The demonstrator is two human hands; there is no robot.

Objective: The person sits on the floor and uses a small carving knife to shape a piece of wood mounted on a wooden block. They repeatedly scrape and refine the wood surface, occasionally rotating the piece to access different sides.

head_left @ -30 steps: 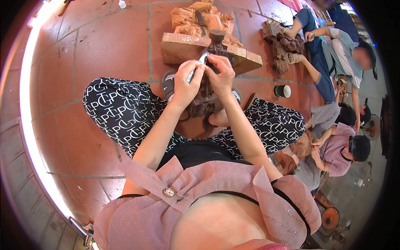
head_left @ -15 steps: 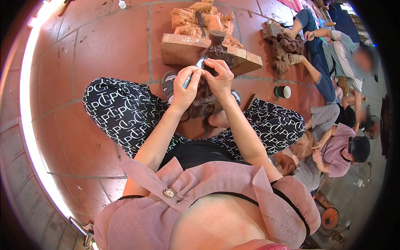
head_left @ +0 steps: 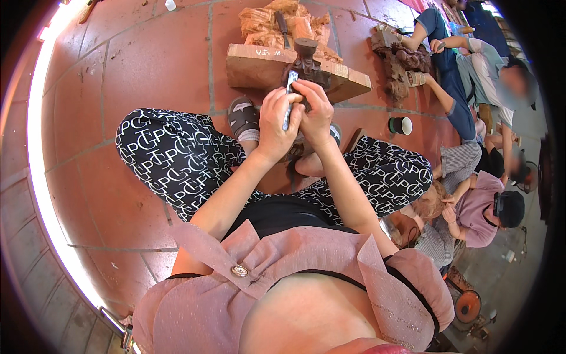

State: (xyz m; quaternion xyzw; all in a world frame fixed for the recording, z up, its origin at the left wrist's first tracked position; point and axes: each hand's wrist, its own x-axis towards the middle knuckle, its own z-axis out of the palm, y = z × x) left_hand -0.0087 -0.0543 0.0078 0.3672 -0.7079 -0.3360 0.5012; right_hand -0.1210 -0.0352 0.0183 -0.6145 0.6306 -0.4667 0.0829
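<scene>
A flat, narrow, pale blue-grey strip (head_left: pixel 292 79) runs between my hands, its far end standing out past the fingers. My left hand (head_left: pixel 276 121) is closed round it. My right hand (head_left: pixel 316 113) is closed beside it, fingertips against the strip's right edge; what lies under those fingers is hidden. Just beyond my fingers stands a dark brown carved wooden piece (head_left: pixel 305 65) with a round, flat-topped knob. Its lower part is hidden behind my hands.
A thick wooden block (head_left: pixel 253 69) lies behind the carving, with a pale orange carved wood piece (head_left: pixel 256 26) and a dark-handled tool (head_left: pixel 283 28) on it. At right are a dark cup (head_left: pixel 401 125), a dark wood carving (head_left: pixel 398 62) and several seated people.
The strip has swung from slanting to nearly upright in the picture. My left hand has moved slightly right and nearer me. My left sandal shows more fully.
</scene>
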